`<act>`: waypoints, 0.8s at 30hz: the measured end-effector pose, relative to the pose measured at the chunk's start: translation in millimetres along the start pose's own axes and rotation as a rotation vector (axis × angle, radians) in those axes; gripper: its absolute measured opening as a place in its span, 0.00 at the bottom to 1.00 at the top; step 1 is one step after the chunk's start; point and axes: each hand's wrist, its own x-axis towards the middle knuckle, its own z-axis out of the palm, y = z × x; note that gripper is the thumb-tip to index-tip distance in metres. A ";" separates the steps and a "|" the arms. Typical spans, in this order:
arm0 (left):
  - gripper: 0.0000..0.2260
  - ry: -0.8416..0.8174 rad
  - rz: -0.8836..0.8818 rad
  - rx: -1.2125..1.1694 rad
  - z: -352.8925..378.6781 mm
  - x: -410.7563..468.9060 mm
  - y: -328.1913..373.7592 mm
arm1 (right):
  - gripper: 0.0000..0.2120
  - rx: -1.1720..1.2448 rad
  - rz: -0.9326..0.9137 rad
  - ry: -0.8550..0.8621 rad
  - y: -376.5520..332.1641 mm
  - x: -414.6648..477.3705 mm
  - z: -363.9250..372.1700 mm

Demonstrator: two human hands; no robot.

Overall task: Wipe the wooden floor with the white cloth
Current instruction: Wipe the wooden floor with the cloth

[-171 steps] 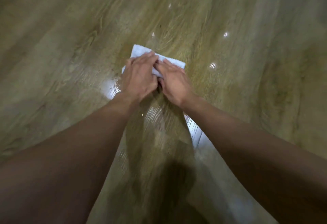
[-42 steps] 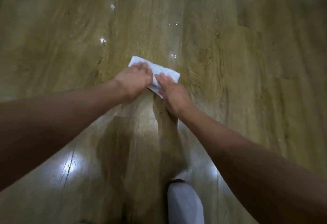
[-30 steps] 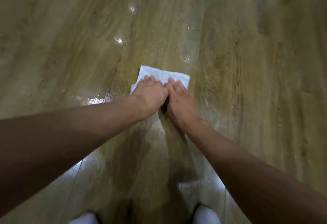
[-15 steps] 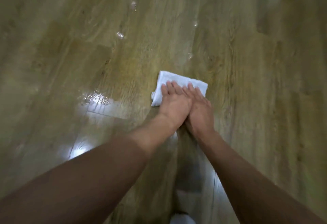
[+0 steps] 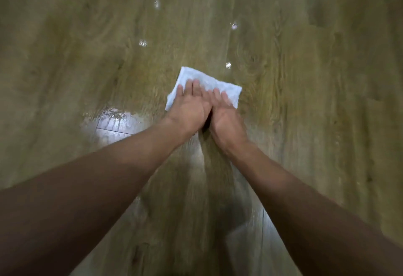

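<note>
Indoors, a room of unclear kind: glossy wood-grain plank floor [image 5: 305,101] all around the white cloth [image 5: 231,93], plank seams and bright light glare [image 5: 117,123] just left of the cloth.

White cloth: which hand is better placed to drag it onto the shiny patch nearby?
Probably left: the left hand presses the white cloth on the side facing the shiny patch; the right hand sits farther away.

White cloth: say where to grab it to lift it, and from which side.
Probably the far left corner of the white cloth. It lies flat on the wooden floor, with the left hand and right hand pressing its near half, so only the far edge is free. Come from above and pinch that corner.
</note>
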 end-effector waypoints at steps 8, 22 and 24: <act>0.25 -0.132 0.030 0.034 -29.0 15.9 -10.3 | 0.28 -0.061 0.003 -0.122 9.5 32.2 -25.5; 0.24 -0.132 -0.037 -0.032 -31.7 18.9 -0.4 | 0.27 -0.015 0.000 -0.120 27.5 29.7 -17.1; 0.20 -0.117 -0.058 0.002 -40.2 13.7 4.6 | 0.27 0.045 0.009 -0.072 26.4 19.3 -19.2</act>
